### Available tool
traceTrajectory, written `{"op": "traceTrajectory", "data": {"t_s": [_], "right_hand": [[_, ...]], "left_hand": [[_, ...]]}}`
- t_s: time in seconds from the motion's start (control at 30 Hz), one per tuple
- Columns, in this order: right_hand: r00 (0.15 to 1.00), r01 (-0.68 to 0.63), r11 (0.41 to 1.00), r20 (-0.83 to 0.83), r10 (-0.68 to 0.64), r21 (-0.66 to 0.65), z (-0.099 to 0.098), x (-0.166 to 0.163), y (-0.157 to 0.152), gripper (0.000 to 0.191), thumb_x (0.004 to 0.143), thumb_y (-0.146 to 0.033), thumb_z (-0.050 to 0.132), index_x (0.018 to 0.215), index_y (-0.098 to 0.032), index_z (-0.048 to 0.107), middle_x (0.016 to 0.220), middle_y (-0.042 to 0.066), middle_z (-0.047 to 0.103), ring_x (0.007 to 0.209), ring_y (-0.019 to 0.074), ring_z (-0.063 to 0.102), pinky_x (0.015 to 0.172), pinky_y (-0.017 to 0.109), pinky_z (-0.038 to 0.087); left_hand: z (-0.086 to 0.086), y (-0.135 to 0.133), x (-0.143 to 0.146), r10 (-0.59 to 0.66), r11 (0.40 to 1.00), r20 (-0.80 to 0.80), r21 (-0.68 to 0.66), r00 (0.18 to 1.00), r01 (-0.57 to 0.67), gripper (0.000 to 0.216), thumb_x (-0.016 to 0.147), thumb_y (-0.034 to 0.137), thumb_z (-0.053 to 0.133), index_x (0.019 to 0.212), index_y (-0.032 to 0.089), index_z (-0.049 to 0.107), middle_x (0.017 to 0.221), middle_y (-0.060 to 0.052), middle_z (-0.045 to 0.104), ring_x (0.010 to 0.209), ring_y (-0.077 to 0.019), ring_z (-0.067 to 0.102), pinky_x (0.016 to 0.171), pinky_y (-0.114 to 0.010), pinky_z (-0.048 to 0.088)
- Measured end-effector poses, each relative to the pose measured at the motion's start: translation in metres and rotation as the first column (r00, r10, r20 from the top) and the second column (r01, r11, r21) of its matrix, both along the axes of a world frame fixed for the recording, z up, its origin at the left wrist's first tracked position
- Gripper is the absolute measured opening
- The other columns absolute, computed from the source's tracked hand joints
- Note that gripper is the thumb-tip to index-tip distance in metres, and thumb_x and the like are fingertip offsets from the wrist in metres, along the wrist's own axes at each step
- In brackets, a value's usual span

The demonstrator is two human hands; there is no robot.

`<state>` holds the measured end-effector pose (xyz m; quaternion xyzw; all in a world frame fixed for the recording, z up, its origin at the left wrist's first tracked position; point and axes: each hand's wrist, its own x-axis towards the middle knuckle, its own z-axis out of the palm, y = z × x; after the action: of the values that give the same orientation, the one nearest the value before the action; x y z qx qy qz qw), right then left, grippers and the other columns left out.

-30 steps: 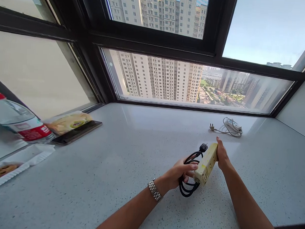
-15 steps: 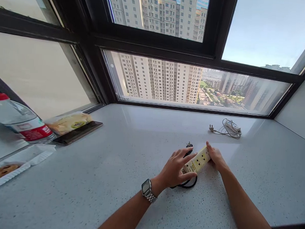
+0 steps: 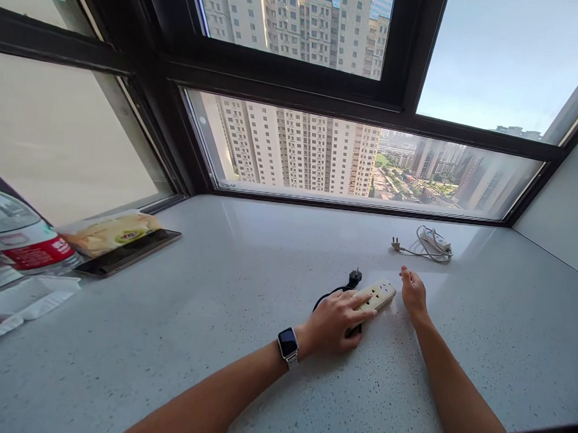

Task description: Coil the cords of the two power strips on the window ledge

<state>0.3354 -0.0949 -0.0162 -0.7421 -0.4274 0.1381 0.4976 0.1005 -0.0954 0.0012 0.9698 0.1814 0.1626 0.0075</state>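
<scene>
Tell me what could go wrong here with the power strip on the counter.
The left hand lies on the yellowed power strip and covers part of its black cord, so a finger could snag a loop. The right hand is off the strip; sliding it might drag the black plug along.

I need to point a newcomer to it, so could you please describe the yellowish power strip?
On the grey speckled windowsill, below the big window, the power strip lies under the left hand. It is cream-yellow with a black cord, unlike the white strip coiled farther back.
</scene>
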Motion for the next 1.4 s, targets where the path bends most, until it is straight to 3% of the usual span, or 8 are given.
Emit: {"op": "traceTrajectory", "data": {"t_s": [0.27,0.4,0.47,0.6,0.77,0.9,1.03,1.4], "right_hand": [[0.994,-0.073,0.997,-0.078,0.074,0.011,-0.003,-0.013,-0.002,0.063,0.077,-0.074,0.03,0.069,-0.019,0.059,0.073,0.008,0.064,0.07,0.0217,0.057,0.055,0.028,0.036],[0.996,-0.082,0.996,-0.048,0.08,-0.043,-0.005,-0.017,-0.001,0.058,0.08,-0.07,0.03,0.067,-0.02,0.058,0.068,0.006,0.062,0.065,0.0203,0.056,0.052,0.027,0.034],[0.998,-0.063,0.996,-0.025,0.062,-0.063,-0.006,-0.018,0.001,0.056,0.081,-0.067,0.031,0.067,-0.021,0.058,0.068,0.005,0.063,0.064,0.0194,0.056,0.051,0.026,0.033],[0.998,-0.06,0.99,0.005,0.061,-0.125,-0.008,-0.02,0.004,0.051,0.082,-0.061,0.033,0.057,-0.021,0.054,0.059,0.002,0.059,0.057,0.0169,0.053,0.047,0.025,0.028],[0.996,-0.079,0.991,0.043,0.084,-0.105,-0.015,-0.014,0.007,0.044,0.077,-0.056,0.046,0.049,-0.021,0.048,0.048,-0.002,0.049,0.046,0.0138,0.045,0.045,0.025,0.027],[0.991,-0.006,0.999,0.136,0.013,-0.053,-0.02,-0.002,0.015,0.038,0.075,-0.045,0.049,0.095,-0.017,0.064,0.095,0.007,0.067,0.069,0.0183,0.061,0.062,0.029,0.044],[0.961,0.054,0.991,0.276,-0.02,-0.118,-0.017,0.02,0.033,0.052,0.079,-0.034,0.044,0.124,-0.01,0.052,0.132,0.018,0.051,0.111,0.0256,0.056,0.091,0.034,0.043],[0.913,0.04,0.973,0.403,0.057,-0.229,0.005,0.086,0.082,0.032,0.083,-0.033,0.049,0.094,-0.009,0.067,0.112,0.022,0.061,0.108,0.0296,0.057,0.082,0.035,0.043]], "left_hand": [[0.012,0.115,-0.057,0.334,0.94,-0.103,0.106,0.937,-0.323,0.05,0.078,0.032,0.053,0.128,0.031,0.055,0.14,-0.005,0.047,0.126,-0.0297,0.042,0.1,-0.045,0.037],[0.027,0.155,-0.103,0.784,0.595,0.054,0.22,0.618,-0.773,0.047,0.078,0.017,0.048,0.124,0.02,0.059,0.14,-0.012,0.045,0.13,-0.0366,0.034,0.104,-0.055,0.025],[0.026,0.152,-0.114,0.826,0.503,0.157,0.231,0.542,-0.833,0.047,0.08,0.015,0.044,0.125,0.015,0.057,0.142,-0.015,0.042,0.134,-0.0369,0.028,0.105,-0.055,0.022],[0.007,0.108,-0.102,0.716,0.667,0.135,0.153,0.684,-0.729,0.038,0.081,0.024,0.045,0.112,0.013,0.064,0.128,-0.016,0.055,0.123,-0.0329,0.043,0.1,-0.047,0.033],[-0.01,0.047,-0.06,0.622,0.782,0.178,-0.194,0.762,-0.593,0.034,0.082,0.038,0.045,0.06,0.018,0.062,0.065,-0.008,0.063,0.065,-0.0207,0.056,0.066,-0.031,0.041],[-0.006,0.023,-0.036,0.617,0.753,0.14,-0.392,0.774,-0.529,0.051,0.081,0.05,0.046,0.042,0.017,0.043,0.04,0.0,0.038,0.039,-0.0103,0.031,0.049,-0.025,0.025],[-0.006,0.021,-0.03,0.594,0.737,0.034,-0.422,0.804,-0.527,0.042,0.075,0.046,0.052,0.046,0.017,0.044,0.045,-0.001,0.044,0.043,-0.0113,0.036,0.05,-0.025,0.022],[-0.002,0.022,-0.034,0.517,0.766,-0.081,-0.401,0.852,-0.503,0.044,0.076,0.048,0.049,0.048,0.018,0.033,0.046,0.002,0.033,0.044,-0.0093,0.026,0.051,-0.026,0.02]]}}
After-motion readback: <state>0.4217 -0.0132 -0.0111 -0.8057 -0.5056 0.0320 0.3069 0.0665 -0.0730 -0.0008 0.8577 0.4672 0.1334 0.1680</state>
